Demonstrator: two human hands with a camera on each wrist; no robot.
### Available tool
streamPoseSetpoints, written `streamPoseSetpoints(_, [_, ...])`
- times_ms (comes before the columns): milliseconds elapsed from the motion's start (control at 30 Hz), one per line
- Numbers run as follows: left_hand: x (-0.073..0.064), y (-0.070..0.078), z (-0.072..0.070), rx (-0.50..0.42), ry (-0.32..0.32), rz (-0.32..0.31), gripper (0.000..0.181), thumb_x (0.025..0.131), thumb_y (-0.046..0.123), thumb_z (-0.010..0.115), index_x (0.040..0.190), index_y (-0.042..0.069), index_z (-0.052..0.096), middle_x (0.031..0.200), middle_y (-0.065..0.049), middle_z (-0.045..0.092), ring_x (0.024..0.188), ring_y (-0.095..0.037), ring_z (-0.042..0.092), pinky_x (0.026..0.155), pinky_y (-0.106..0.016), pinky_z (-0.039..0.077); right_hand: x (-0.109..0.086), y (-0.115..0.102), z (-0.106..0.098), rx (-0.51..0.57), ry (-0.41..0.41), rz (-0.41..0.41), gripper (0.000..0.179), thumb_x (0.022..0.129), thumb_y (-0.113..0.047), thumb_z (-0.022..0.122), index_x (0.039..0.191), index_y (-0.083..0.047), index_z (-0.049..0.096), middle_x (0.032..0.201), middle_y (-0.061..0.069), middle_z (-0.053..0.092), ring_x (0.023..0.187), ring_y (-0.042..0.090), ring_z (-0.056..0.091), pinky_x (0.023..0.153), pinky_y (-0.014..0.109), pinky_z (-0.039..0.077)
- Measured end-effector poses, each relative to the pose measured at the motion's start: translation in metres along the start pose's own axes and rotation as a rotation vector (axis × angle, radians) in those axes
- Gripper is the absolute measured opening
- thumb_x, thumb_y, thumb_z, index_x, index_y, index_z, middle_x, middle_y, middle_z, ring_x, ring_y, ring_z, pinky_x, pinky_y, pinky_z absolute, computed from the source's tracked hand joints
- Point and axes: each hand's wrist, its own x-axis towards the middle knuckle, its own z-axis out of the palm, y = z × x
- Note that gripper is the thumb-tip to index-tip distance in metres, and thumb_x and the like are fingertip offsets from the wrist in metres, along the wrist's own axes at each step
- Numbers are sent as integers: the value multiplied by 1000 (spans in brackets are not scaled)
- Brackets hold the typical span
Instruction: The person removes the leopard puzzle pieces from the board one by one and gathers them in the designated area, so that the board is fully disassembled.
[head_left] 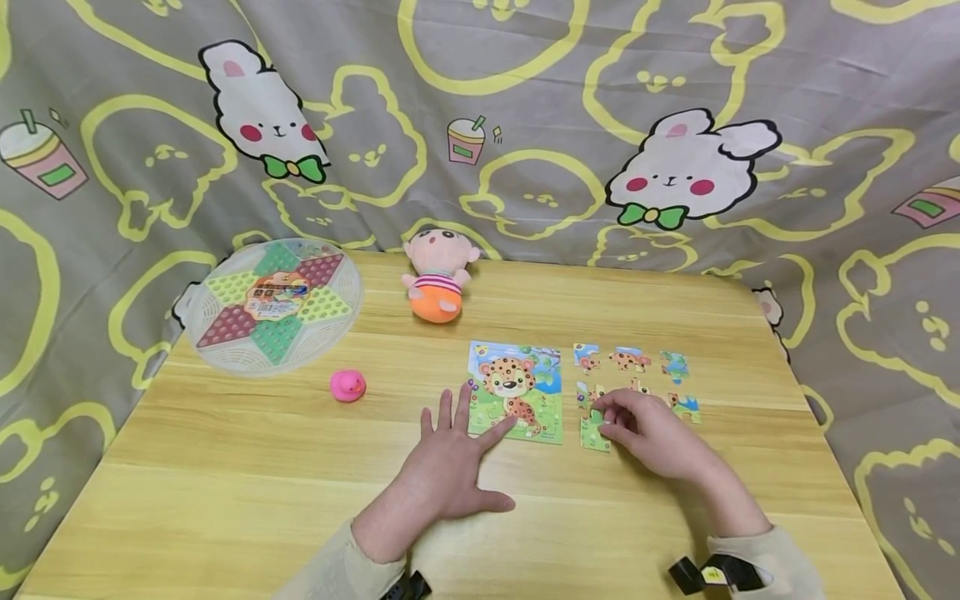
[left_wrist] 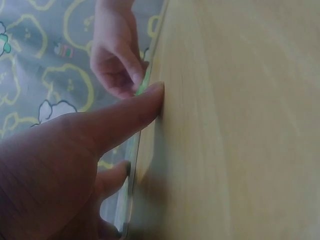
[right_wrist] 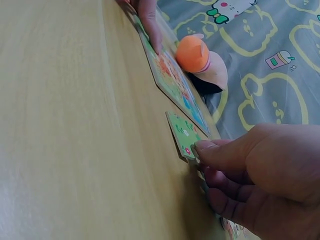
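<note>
A square leopard jigsaw [head_left: 513,375] lies on the table in front of me, assembled within its board. My left hand [head_left: 448,475] is spread over its lower left side, with fingertips touching it and the thumb resting on the wood. To the right of it, my right hand [head_left: 654,429] pinches a green jigsaw piece [right_wrist: 184,136] with small flowers between thumb and fingers. Whether that piece is fully off the table I cannot tell. Around this hand lie several loose pieces, among them a blue-green one [head_left: 675,364] and a spotted one [head_left: 628,358]; some are partly hidden by my fingers.
A round star-patterned board [head_left: 277,333] lies at the back left of the wooden table [head_left: 247,500]. A pink toy duck [head_left: 347,385] sits in front of it. Behind the jigsaw is a plush doll [head_left: 437,287], and a patterned curtain [head_left: 540,108] surrounds the table's far sides.
</note>
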Motion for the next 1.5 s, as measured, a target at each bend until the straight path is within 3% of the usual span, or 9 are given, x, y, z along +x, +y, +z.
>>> streamPoseSetpoints(400, [2, 2, -1, 1, -8, 4, 108, 78, 84, 70, 168, 43, 27, 168, -39, 3, 151, -64, 11, 114, -80, 23, 0, 2, 0, -7, 19, -12, 20, 98, -5, 76, 117, -10, 73, 92, -7, 61, 82, 12, 56, 69, 26, 49])
streamPoseSetpoints(733, [9, 4, -7, 20, -17, 23, 105, 76, 83, 74, 164, 56, 24, 166, -42, 10, 146, -70, 18, 107, -85, 29, 11, -8, -4, 26, 9, -40, 17, 99, -8, 76, 116, -10, 73, 95, -7, 64, 81, 15, 58, 69, 27, 51])
streamPoseSetpoints(1067, [15, 12, -21, 106, -118, -32, 109, 70, 87, 75, 162, 63, 22, 163, -45, 15, 141, -70, 28, 99, -83, 41, 31, -29, 0, 35, -33, -87, 17, 101, -12, 74, 118, -10, 72, 94, -7, 63, 81, 15, 58, 69, 29, 52])
streamPoseSetpoints(1500, [14, 15, -21, 84, -136, -33, 106, 71, 85, 77, 161, 63, 25, 163, -45, 13, 142, -70, 28, 96, -84, 42, 59, -46, 16, 36, -61, -183, 24, 98, -10, 77, 120, -4, 71, 107, 5, 68, 91, 19, 62, 81, 37, 56])
